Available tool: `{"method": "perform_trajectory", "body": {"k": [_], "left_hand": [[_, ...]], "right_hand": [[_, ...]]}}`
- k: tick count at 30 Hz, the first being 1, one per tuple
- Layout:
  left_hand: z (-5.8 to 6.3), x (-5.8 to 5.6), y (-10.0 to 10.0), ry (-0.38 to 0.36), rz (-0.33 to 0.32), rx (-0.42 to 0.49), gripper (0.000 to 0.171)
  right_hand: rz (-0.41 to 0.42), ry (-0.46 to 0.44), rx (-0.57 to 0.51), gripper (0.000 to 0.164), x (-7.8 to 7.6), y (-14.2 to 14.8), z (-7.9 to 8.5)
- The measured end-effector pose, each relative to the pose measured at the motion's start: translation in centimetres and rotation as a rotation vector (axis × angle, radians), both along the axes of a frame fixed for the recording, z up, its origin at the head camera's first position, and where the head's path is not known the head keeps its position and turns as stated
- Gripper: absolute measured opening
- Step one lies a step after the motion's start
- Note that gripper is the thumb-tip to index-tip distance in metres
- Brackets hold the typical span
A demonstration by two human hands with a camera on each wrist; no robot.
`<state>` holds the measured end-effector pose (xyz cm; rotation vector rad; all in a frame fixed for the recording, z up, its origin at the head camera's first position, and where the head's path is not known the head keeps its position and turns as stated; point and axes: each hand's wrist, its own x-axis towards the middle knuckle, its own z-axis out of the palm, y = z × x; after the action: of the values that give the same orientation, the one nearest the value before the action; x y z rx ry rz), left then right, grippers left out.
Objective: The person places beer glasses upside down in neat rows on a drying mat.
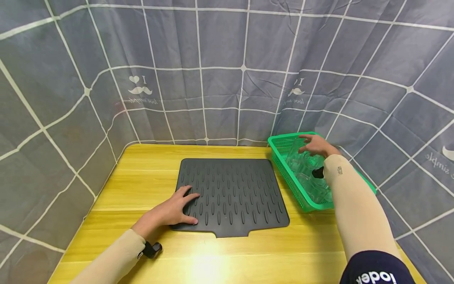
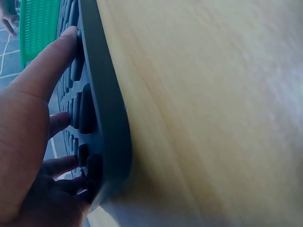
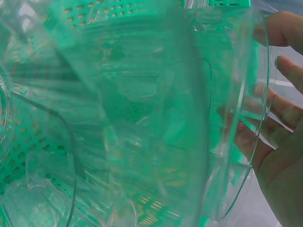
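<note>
My left hand point(image 1: 173, 207) rests on the left part of a dark grey ribbed drying mat point(image 1: 230, 193), its fingers spread and fingertips among the raised ridges. In the left wrist view, the thumb point(image 2: 52, 61) lies along the mat's edge point(image 2: 106, 94). Over the far end of a green plastic basket point(image 1: 291, 179), my right hand point(image 1: 317, 146) holds a clear, tilted drinking glass point(image 1: 293, 152) near its rim. The right wrist view shows fingers point(image 3: 284, 106) curved about the rim, partly seen through the transparent wall.
Several other clear glasses point(image 1: 310, 183) lie in the basket, right of the mat. Both stand on a yellow wooden table point(image 1: 142, 173). A grey curtain point(image 1: 220, 90) with white grid lines encloses the table at the back and sides.
</note>
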<state>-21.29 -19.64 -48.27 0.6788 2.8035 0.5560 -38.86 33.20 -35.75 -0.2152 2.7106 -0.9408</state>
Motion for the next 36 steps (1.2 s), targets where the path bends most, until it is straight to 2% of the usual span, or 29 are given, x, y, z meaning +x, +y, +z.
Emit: {"method": "perform_trajectory", "body": {"k": [15, 26, 36], "left_hand": [[-0.5, -0.1, 0.3, -0.007, 0.010, -0.002, 0.092], [-0.3, 0.0, 0.3, -0.006, 0.026, -0.009, 0.093], [-0.2, 0.0, 0.1, -0.002, 0.019, -0.010, 0.092]], "right_hand": [[-0.024, 0.059, -0.044, 0.079, 0.3, 0.7, 1.0], [-0.010, 0.122, -0.091, 0.077, 0.7, -0.4, 3.9], [0.013, 0.144, -0.106, 0.078, 1.2, -1.4, 5.5]]}}
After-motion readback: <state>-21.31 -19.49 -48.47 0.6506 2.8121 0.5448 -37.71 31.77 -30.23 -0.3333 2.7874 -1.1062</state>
